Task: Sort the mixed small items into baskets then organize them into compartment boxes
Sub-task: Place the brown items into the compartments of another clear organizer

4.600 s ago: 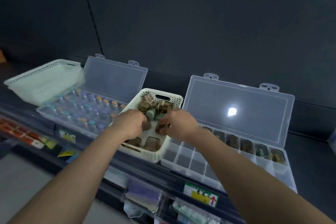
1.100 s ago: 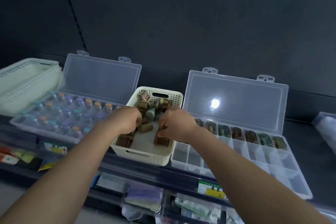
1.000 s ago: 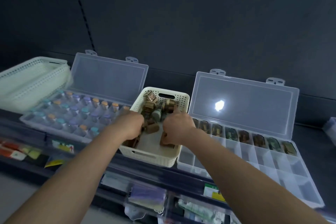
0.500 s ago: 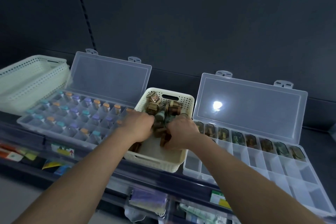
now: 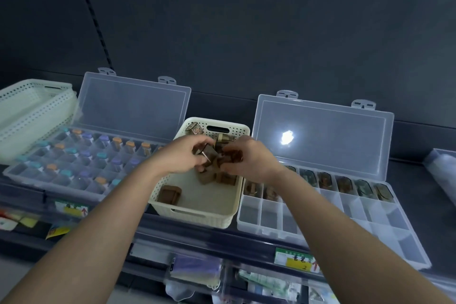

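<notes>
A cream perforated basket sits on the shelf between two clear compartment boxes and holds several small brown items. My left hand grips one brown piece above the basket's middle. My right hand holds another brown piece close beside it. More brown pieces lie below the hands, and one rests near the basket's front left corner. The right compartment box has brown and green items along its back row. The left compartment box holds several capped vials.
A stack of white perforated baskets stands at the far left. Both box lids stand open against the dark back wall. A clear container edge shows at the far right. Price labels and packaged goods hang below the shelf edge.
Both hands have lifted out of the pile, each with a brown piece, and are held close together above the basket. The view shifted slightly.
</notes>
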Motion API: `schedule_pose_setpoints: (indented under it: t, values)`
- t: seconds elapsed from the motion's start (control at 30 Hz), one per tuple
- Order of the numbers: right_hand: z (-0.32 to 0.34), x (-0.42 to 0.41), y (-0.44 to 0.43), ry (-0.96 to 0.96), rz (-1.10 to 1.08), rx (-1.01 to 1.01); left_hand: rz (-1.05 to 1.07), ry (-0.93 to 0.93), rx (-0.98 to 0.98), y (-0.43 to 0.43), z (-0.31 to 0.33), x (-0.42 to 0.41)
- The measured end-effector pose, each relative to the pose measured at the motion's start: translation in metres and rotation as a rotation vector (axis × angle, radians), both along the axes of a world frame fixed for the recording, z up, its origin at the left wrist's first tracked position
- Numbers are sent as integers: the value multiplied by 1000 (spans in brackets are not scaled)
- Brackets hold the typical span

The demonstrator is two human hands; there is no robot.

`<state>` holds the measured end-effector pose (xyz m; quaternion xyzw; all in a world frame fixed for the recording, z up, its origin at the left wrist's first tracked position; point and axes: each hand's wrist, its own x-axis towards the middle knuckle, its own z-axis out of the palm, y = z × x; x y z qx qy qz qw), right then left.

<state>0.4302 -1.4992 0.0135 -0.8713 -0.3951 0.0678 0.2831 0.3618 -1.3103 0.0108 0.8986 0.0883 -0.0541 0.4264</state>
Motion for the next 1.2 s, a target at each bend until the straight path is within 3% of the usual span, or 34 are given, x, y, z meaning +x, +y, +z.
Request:
schedule_pose_setpoints:
  t: [0.17,0.37,0.57,0.73,1.2]
  values:
    - [5,12,-45,150,-237,141,38,-183,180,-38,12,19]
    - [10,14,-113,178,-395,312,-60,-271,169,-107,13,30]
    - [1,5,-163,93,-492,138,-207,-282,378,-165,1,38]
    - [-12,-3,-177,-13,-422,-45,-279,-262,573,-190,-8,41]
    - [-35,6,-172,-40,-301,-198,-349,-166,729,-186,-25,45]
